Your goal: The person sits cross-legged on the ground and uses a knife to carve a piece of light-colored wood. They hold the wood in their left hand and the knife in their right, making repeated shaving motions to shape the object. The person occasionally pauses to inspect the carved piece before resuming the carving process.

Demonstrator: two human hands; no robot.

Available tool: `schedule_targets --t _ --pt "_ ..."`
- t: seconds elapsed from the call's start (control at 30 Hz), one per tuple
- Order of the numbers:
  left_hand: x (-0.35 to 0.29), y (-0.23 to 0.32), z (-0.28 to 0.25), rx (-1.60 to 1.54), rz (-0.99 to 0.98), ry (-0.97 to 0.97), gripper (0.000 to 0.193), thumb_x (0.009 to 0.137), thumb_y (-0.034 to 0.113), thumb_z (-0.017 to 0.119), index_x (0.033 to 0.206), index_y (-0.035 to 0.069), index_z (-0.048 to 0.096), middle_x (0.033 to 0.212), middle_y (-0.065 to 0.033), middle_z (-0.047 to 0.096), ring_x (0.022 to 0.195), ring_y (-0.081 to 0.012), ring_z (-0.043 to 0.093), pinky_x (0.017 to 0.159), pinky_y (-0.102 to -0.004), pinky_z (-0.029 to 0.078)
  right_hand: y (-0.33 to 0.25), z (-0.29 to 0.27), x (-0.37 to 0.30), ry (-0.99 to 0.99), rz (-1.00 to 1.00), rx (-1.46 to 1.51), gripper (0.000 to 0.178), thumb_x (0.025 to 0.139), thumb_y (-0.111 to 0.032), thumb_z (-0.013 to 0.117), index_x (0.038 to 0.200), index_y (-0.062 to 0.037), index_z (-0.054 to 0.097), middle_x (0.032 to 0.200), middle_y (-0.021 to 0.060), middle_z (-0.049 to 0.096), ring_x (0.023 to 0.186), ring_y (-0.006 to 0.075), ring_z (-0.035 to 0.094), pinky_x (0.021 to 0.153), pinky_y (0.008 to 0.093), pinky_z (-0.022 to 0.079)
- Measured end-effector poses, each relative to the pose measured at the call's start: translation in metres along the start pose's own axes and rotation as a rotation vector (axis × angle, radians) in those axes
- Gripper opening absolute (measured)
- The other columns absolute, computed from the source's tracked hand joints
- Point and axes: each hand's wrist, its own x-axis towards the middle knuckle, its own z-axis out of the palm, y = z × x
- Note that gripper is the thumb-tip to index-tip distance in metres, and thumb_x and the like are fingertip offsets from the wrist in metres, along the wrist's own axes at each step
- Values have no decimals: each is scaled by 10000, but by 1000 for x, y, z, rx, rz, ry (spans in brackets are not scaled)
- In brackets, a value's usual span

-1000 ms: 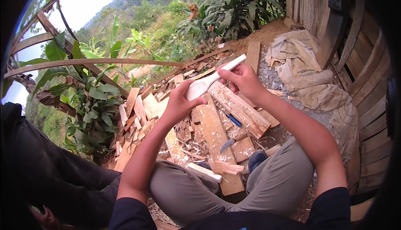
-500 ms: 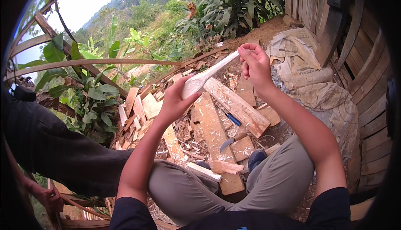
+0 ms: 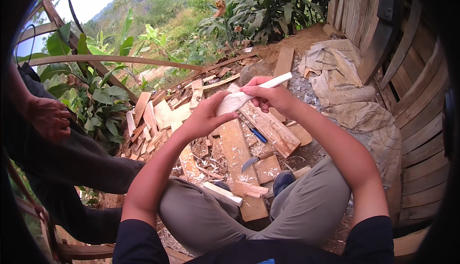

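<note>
A pale, freshly carved wooden spoon [image 3: 233,102], with a broad head and a narrow handle, is held up in front of me, tilted with its handle toward the upper right. My left hand [image 3: 205,114] is closed around the broad head. My right hand [image 3: 269,96] grips the neck, where the handle begins, and the handle's end sticks out past it. Below lie a thick wood block [image 3: 278,133], a shaving-strewn plank [image 3: 235,151], a blue pen-like tool [image 3: 259,135] and a knife with a curved blade [image 3: 249,163].
Offcuts [image 3: 163,115] and chips are heaped on the ground to the left. Another person's hand [image 3: 48,117] and dark-trousered legs are at the far left. Crumpled sacks [image 3: 359,115] lie beside the slatted wooden wall [image 3: 421,134] on the right. Plants grow beyond.
My right hand has slid from the handle's tip down to the neck of the spoon. The spoon has turned flatter. The other person's hand has risen into view higher at left.
</note>
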Motion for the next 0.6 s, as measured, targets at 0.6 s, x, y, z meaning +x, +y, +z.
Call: schedule_targets --t 0.6 --pt "4 -22 -16 -120 -180 35 332 1113 298 488 1112 -4 627 839 -58 715 618 -88 613 592 -270 499 1 -27 3 493 -67 269 231 1004 -320 696 1020 -92 663 741 -6 655 531 49 537 480 213 433"
